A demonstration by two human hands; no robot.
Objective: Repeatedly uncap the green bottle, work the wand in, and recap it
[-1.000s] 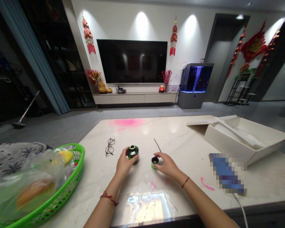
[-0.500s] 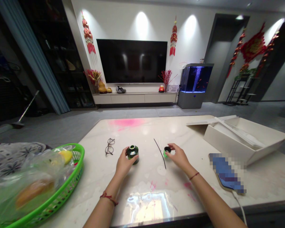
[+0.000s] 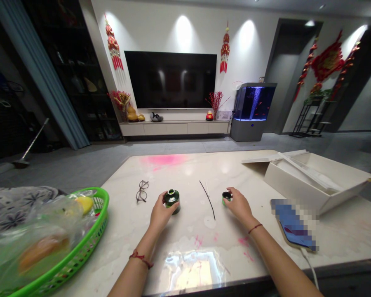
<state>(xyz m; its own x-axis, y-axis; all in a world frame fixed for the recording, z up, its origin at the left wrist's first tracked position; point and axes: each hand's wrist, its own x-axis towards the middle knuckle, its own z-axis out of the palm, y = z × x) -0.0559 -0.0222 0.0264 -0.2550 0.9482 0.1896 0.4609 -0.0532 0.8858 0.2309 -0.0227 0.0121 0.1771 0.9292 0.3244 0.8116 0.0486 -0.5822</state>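
Note:
A dark green, round-shouldered bottle (image 3: 172, 199) with an open neck stands upright on the marble-look table. My left hand (image 3: 161, 210) is closed around its near left side, thumb in front. Further right, my right hand (image 3: 238, 203) grips a small green cap (image 3: 226, 197) with a dark hollow facing up. Whether the cap touches the table I cannot tell. On the table between my hands lie a thin black stick (image 3: 207, 200) and a short white stick (image 3: 207, 187). A pair of eyeglasses (image 3: 142, 191) rests left of the bottle.
A green plastic basket (image 3: 94, 231) with bagged food stands at the left. To the right are a phone (image 3: 293, 225) with a white cable (image 3: 311, 266) and an open white box (image 3: 321, 198). Pink stains mark the table (image 3: 191, 169).
My right hand has moved a little to the right with the cap, away from the black stick. My left hand and the bottle have stayed in nearly the same place.

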